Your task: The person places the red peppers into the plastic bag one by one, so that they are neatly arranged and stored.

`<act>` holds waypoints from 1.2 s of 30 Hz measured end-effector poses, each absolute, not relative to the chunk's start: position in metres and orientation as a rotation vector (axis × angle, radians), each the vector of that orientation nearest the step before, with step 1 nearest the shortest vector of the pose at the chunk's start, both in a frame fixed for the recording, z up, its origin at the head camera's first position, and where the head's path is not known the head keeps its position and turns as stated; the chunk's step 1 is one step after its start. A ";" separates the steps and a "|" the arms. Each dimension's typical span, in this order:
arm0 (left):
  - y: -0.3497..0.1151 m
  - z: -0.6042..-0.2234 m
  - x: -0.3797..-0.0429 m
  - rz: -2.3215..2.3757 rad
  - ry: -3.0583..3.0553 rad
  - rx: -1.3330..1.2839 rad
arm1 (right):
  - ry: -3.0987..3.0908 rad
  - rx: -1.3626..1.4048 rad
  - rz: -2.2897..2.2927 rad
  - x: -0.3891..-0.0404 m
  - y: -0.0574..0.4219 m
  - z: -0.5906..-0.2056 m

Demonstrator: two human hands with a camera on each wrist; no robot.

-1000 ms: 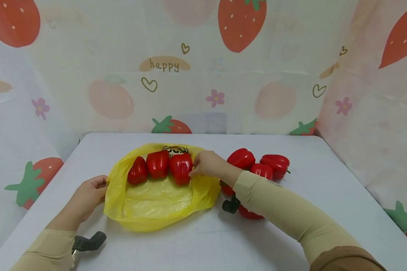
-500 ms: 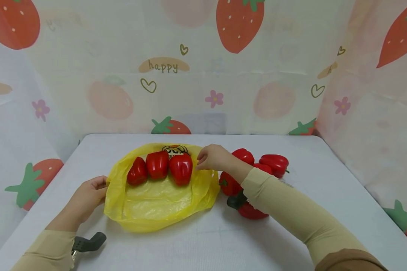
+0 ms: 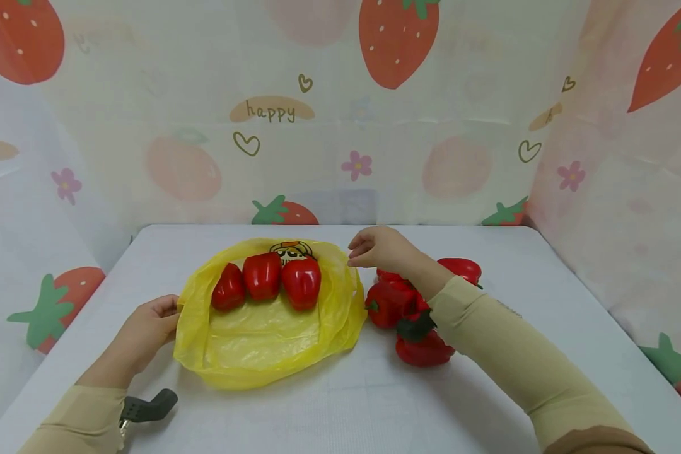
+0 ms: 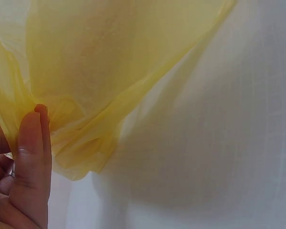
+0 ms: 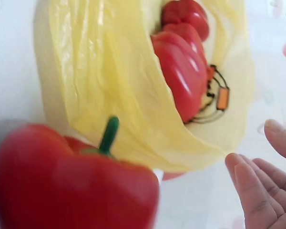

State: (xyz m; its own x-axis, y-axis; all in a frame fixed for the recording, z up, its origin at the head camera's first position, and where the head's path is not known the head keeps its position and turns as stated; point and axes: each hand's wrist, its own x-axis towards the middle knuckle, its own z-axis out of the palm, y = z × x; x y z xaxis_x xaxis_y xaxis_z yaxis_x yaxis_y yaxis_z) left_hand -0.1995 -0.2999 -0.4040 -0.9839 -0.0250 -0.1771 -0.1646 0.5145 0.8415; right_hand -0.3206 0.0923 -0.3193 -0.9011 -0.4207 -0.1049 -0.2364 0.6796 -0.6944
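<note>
Between fingertips of left hand [image 3: 150,331]: pinched edge of yellow plastic bag [image 3: 244,369], seen plainly only from left wrist. Right wrist view shows right hand [image 3: 386,249] holding nothing, thumb parted from fingers. Bag thin, translucent, wrinkled, mouth wide; inside, right of left grip, three glossy red bell peppers [image 3: 263,277] in row. Below right hand, loose bell peppers [image 3: 388,306] outside bag.
</note>
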 end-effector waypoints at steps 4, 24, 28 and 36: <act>-0.300 -0.405 -0.200 1.466 2.615 -0.170 | 2.624 -0.528 -1.087 -0.321 0.110 -0.314; -0.298 -0.403 -0.203 1.454 2.605 -0.188 | 2.728 -0.432 -1.065 -0.321 0.208 -0.307; -0.299 -0.403 -0.204 1.466 2.597 -0.179 | 2.780 -0.382 -1.007 -0.321 0.226 -0.311; -0.300 -0.404 -0.204 1.472 2.603 -0.166 | 2.811 -0.313 -0.986 -0.323 0.257 -0.323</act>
